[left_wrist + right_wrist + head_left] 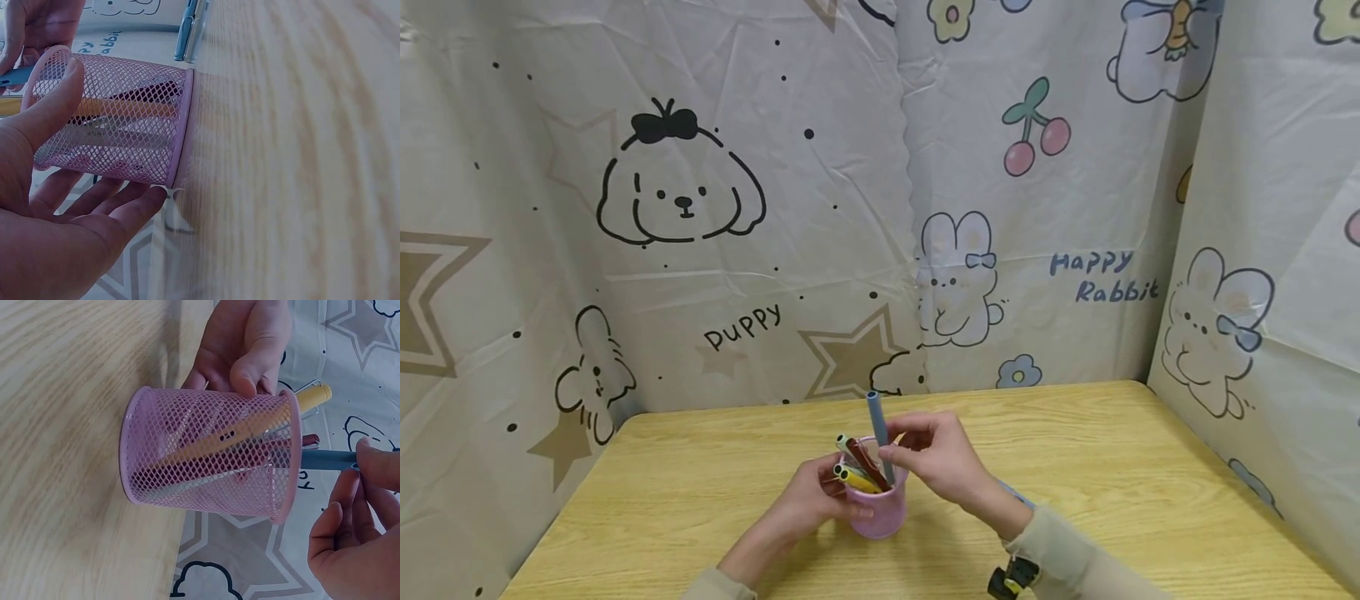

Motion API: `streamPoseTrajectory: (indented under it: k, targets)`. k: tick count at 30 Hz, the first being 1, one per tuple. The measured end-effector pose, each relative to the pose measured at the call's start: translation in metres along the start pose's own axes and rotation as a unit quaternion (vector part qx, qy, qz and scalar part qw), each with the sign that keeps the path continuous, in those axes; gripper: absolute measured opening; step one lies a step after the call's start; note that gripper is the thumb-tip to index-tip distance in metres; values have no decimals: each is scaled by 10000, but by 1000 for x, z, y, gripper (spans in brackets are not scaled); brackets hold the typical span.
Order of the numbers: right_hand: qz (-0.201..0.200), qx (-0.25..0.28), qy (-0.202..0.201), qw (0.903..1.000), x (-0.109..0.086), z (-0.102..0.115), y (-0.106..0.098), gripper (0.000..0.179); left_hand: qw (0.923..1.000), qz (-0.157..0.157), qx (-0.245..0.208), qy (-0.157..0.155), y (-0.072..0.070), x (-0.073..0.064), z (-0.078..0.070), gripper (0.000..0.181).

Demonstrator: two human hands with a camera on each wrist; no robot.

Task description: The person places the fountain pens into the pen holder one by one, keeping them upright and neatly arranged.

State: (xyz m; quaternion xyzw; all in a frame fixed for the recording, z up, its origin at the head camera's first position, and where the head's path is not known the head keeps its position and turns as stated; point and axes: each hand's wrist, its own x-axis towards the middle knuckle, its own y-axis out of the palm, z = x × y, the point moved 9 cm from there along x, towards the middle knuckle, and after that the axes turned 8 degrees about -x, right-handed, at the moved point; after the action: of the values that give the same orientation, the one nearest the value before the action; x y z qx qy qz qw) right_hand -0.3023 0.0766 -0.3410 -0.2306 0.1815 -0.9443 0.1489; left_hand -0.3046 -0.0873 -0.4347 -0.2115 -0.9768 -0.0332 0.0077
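Observation:
My left hand (805,504) grips a pink mesh pen cup (880,518) that stands upright on the table. Its thumb lies across the near side, while the other fingers reach round the opposite wall in the left wrist view. Thumb and fingers of my right hand (946,460) pinch a blue pen (876,417) near the cup's rim. That pen stands steeply, its lower part inside the cup. Beside it lean a dark red pen (865,461), a yellow pen (314,398) and pale pens, their lower ends showing through the mesh.
Another blue pen (185,32) lies on the wooden table (722,475), partly hidden behind my right wrist in the head view. A printed cloth (820,225) hangs along the table's back and sides. A black device (1013,577) is strapped at my right sleeve.

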Motion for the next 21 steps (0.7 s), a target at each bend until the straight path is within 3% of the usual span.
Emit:
streamPoseTrajectory:
  k: [21]
  targets:
    - [-157, -263, 29, 9995, -3, -7, 4, 18, 10000, 44, -56, 3, 0, 0, 1, 64]
